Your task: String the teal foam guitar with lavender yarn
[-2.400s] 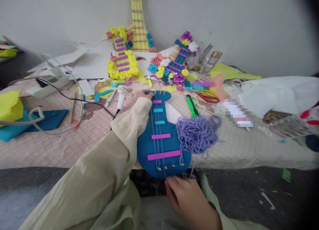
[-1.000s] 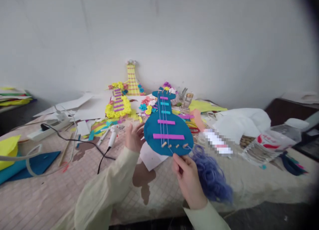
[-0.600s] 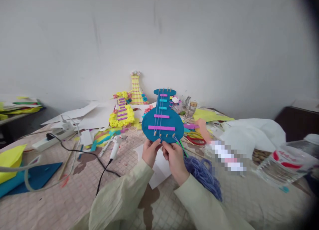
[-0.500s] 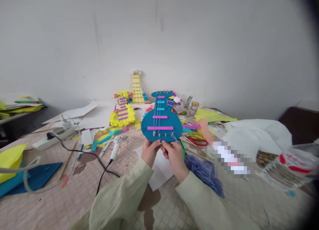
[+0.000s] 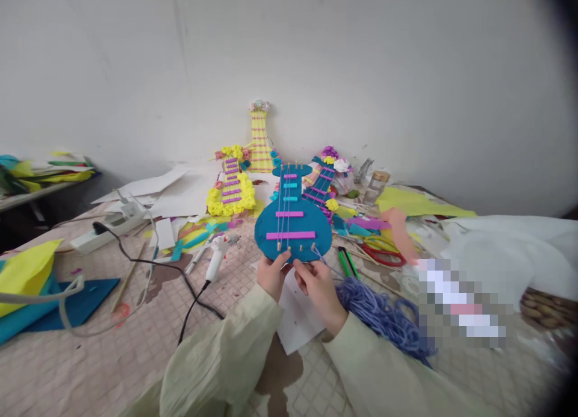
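I hold a blue foam guitar (image 5: 293, 221) upright above the table; it has pink and teal bars, thin strings and small wooden pegs along its bottom. My left hand (image 5: 271, 275) grips its lower edge from below. My right hand (image 5: 318, 287) is closed, pinching at the bottom edge near the pegs, where a strand of purple yarn runs off. The tangled heap of purple yarn (image 5: 383, 317) lies on the table just right of my right wrist.
A white glue gun (image 5: 217, 257) with a black cord lies left of my hands. Finished flower-covered guitars (image 5: 232, 188) lean at the wall. Red scissors (image 5: 383, 254), a green cutter (image 5: 345, 261), a power strip (image 5: 108, 230), foam sheets (image 5: 27, 275) and white paper (image 5: 298, 314) crowd the table.
The guitar went from lying flat at the table edge to being held upright. My left hand shifted from its neck to its bottom edge, beside my right hand. The view has shifted slightly.
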{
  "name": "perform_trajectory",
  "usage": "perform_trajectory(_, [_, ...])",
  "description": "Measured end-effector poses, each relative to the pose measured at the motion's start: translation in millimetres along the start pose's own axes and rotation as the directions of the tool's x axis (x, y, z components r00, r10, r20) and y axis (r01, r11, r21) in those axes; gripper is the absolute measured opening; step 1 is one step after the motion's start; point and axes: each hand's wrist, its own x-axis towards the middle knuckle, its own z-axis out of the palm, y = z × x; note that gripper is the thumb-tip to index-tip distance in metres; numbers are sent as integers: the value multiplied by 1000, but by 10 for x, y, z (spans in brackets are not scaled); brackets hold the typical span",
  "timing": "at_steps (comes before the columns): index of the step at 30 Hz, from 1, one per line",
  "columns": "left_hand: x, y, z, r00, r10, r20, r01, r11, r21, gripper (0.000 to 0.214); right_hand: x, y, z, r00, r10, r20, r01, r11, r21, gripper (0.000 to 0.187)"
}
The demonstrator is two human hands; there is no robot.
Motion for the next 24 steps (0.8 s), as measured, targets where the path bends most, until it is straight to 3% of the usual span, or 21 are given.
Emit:
perform_trajectory(9, [34,-99,-100,996,87,-36,-83,991,107,27,-107,77,-23,998,-3,-61,2,1000,-14,40])
perform_trajectory(19, [114,-176,-170,990,144,6,-142,972,186,38,-113,93,-43,997,-16,-77,17,1000,17,39])
perform_trajectory(24, [144,-132,-207,988,153,-7,-147,963,224,38,-92,67,-59,999,33,-14,-33,999,24,38])
